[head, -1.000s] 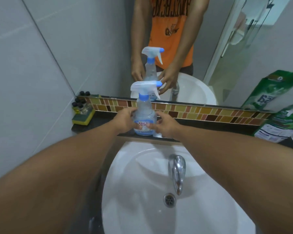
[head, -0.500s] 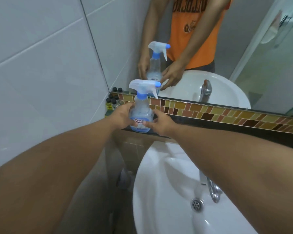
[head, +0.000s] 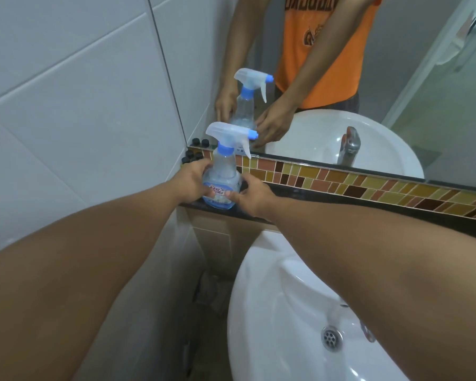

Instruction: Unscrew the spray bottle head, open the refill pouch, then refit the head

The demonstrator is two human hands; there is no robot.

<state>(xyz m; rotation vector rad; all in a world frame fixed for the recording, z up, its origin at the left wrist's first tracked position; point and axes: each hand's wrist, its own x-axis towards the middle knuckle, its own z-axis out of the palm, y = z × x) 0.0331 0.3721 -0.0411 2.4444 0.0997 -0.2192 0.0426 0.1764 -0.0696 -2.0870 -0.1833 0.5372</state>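
Spray bottle [head: 222, 176] stands upright at centre frame, slightly left, on the dark ledge [head: 341, 200] below the mirror [head: 396, 78], near the ledge's left end. Bottle body is clear with a blue-and-white label low down; the spray head [head: 230, 133] is white with a blue collar and blue nozzle tip, nozzle pointing toward frame right, trigger hanging down on that side. Head is seated on the bottle neck.

Left hand [head: 194, 178] comes in from lower left, its grip wrapped round the bottle's left side at label height, fingers touching the body. Right hand [head: 252, 195] comes in from the right, its grip closed on the bottle's lower right side, thumb against the label. Both grips hold the bottle; neither touches the spray head.

A mosaic tile strip [head: 368, 182] in brown, orange and yellow runs along the ledge's back edge toward frame right. Small dark-capped bottles [head: 190, 158] sit in the corner behind the left hand, details too small to tell. White sink [head: 272, 312] fills lower centre-right, drain [head: 331, 338] near the bottom. Grey wall tiles [head: 66, 105] cover the left of the frame. Mirror at upper right reflects the bottle, both hands and an orange shirt.
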